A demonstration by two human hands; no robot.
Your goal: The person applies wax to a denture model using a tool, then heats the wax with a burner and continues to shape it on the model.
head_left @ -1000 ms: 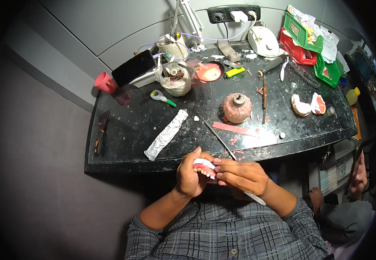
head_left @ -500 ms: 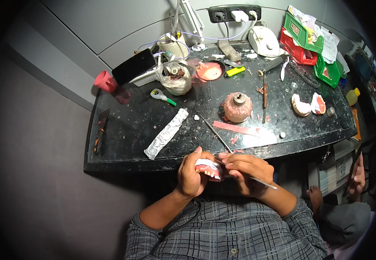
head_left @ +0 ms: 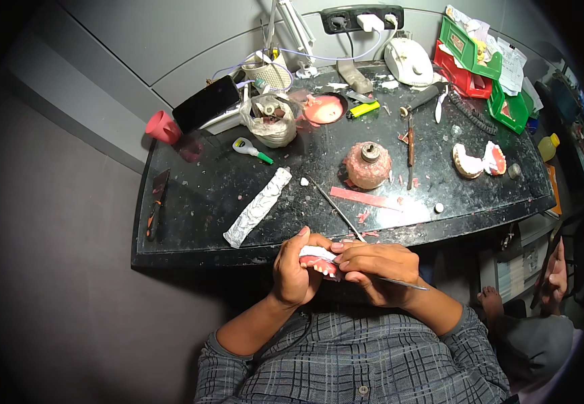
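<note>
Your left hand [head_left: 293,276] was closed around the dental model [head_left: 315,262], gripping it between the near edge of the table [head_left: 191,258] and your body; the model's white side faced the table, its row of teeth pointed down toward you, and its long axis sloped from upper left to lower right; your right hand [head_left: 383,264] was gripping a thin metal tool [head_left: 408,284], whose long axis also slanted down to the right, the rear end jutting out beyond your palm; its front end lay by the model, though your fingers hid whether it touched; beyond your hands, a metal rod [head_left: 336,207] and a pink strip [head_left: 362,198] lay on the table.
</note>
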